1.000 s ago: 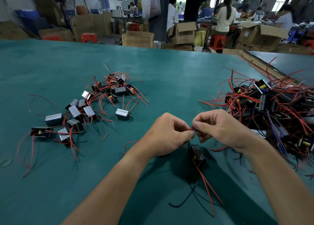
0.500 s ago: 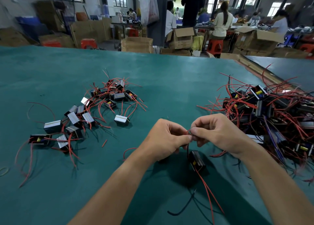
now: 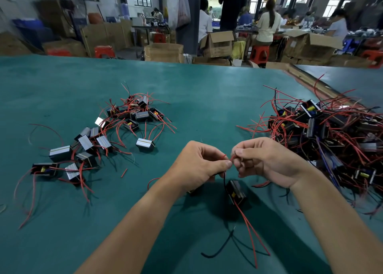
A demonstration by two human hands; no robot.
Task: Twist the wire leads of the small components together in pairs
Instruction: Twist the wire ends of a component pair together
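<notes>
Step in hand: twisting one pair, judging by both hands meeting over a single component.
Left hand (image 3: 199,167): fingers curled, thumb and forefinger pinching the red lead ends (image 3: 228,158) from its side.
Right hand (image 3: 267,161): curled the same way, thumb and forefinger nipping the same red lead ends; the two sets of fingertips almost touch.
Component (image 3: 236,192): a small black block just below the hands, between the wrists. Whether it hangs or rests on the table (image 3: 207,91) cannot be told.
Trailing leads (image 3: 250,236): two red ones and a black one run from the component toward the person, unheld.
Left pile (image 3: 99,141): components spread out, well apart from the hands, probably the finished ones.
Right heap (image 3: 331,132): a dense tangle near the right wrist, likely stock still to do.
Next move: probably rolling the fingertips in opposite senses while the ends lie side by side, then picking up the trailing leads as the next pair.
</notes>
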